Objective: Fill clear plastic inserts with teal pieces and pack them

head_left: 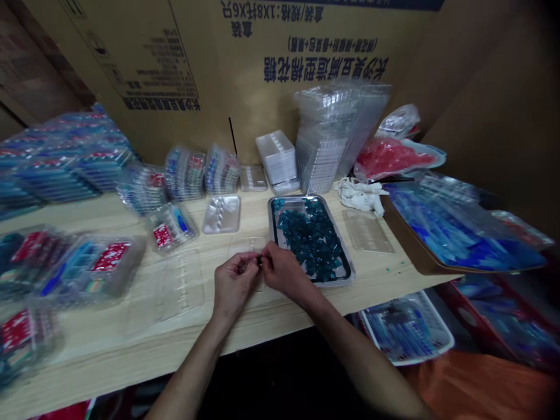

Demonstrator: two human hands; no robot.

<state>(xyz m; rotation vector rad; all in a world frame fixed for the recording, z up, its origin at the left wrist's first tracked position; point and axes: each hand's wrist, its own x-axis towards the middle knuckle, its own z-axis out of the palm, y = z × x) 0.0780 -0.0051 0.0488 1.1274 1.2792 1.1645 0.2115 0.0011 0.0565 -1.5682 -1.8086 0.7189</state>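
My left hand and my right hand meet fingertip to fingertip above the table. Both are closed in a pinch on a small dark piece, too small to identify. Partly hidden under them lies a clear plastic blister tray. Just beyond my right hand, a metal tray holds a heap of small glossy teal pieces. Left of my hands, larger clear plastic trays lie flat. Behind them sits a small whitish moulded tray.
Filled clear packs with red cards and blue tools cover the left side, with more stacked behind. Tall stacks of clear trays stand at the back against a large cardboard box. At right, an open carton holds blue items; a white basket sits below.
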